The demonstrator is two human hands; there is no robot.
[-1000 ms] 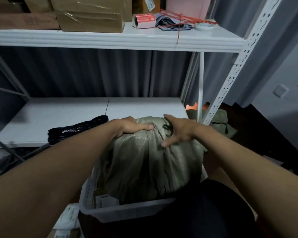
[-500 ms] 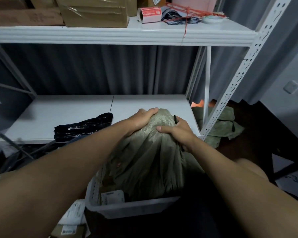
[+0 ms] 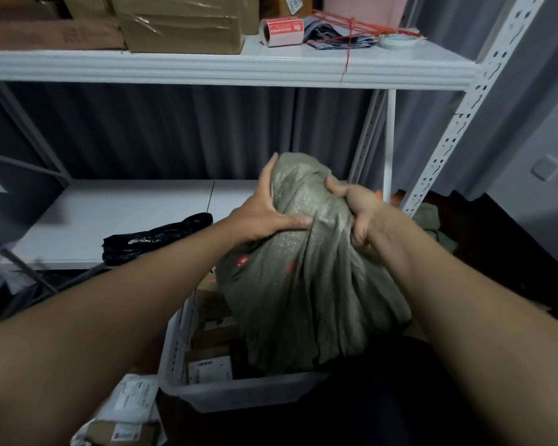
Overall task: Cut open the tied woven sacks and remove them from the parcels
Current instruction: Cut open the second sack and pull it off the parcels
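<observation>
An olive-green woven sack (image 3: pixel 306 284) hangs stretched above a white plastic crate (image 3: pixel 239 394). Both hands hold its upper end. My left hand (image 3: pixel 264 210) grips the sack's left side, thumb across the front. My right hand (image 3: pixel 358 210) is clenched on a bunch of the cloth on the right. The sack's lower edge drapes into the crate, where several cardboard parcels (image 3: pixel 210 349) with labels show beneath it. Red markings show faintly through the fabric.
A white metal shelf unit (image 3: pixel 207 66) stands ahead; its lower shelf (image 3: pixel 126 214) carries a black plastic bag (image 3: pixel 155 238). Boxes (image 3: pixel 181 27), a red label roll (image 3: pixel 282 32) and tape lie on top. More green sacks (image 3: pixel 432 223) lie on the floor right. Labelled packages (image 3: pixel 129 410) sit lower left.
Both hands have pulled the sack upward, lifting it higher off the crate. More of the parcels in the crate now show under its lower edge.
</observation>
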